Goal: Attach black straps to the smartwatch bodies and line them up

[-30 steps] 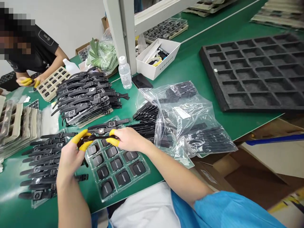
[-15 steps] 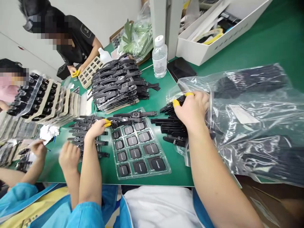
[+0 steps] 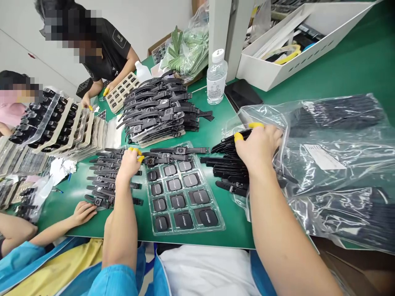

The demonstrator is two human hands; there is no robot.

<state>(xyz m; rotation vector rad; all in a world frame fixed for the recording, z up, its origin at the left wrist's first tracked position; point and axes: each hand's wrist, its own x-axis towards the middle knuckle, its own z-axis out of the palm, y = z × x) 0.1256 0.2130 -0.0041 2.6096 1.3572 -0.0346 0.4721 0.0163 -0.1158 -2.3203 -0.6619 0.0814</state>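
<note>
A seemingly pale wall (image 3: 157, 24) backs green tabletop (image 3: 345, 70).

printed too small to read on bottle label (image 3: 215, 88), upper centre; black squares (image 3: 183, 220), lower centre; bag label (image 3: 323, 157), right.

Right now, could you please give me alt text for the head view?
A person's right hand is on black straps by a plastic bag; the left hand is at watches lying across a tray of dark squares on a green table.
</note>
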